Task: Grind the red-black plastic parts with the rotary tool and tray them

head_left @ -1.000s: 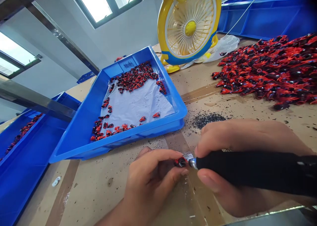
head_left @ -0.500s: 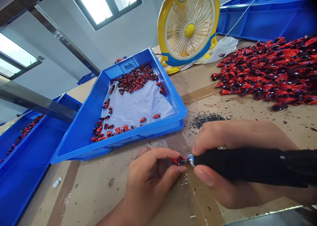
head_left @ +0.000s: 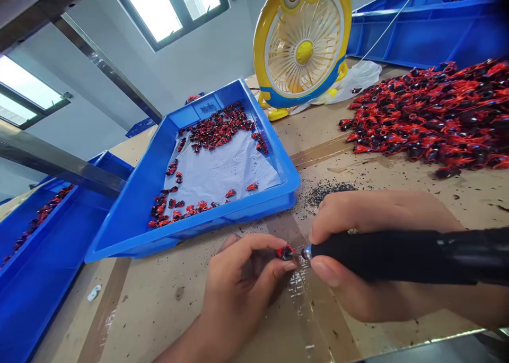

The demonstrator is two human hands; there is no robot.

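Observation:
My left hand (head_left: 246, 281) pinches a small red-and-black piece (head_left: 284, 253) between thumb and forefinger, just above the table. Its round open end faces right. In my right hand (head_left: 369, 262) is a thick black rotary tool (head_left: 382, 257), gripped around its body and lying nearly level. The tool's silver nose (head_left: 306, 252) carries a thin metal bit whose tip is at the opening of the piece; how deep it goes I cannot tell. Fine black shavings (head_left: 326, 192) are scattered on the table behind my right hand.
A blue tray (head_left: 191, 241) lined with white sheet holds several like pieces. A large heap of red-and-black pieces (head_left: 433, 119) lies to the right. A yellow fan (head_left: 304, 52) stands behind; blue bins (head_left: 409, 34) sit at back right and far left. A metal post (head_left: 107, 68) slants across the left.
The rear of the rotary tool has swung up slightly and its body has shifted a little. The piece in my left hand has tilted, showing more of its round end.

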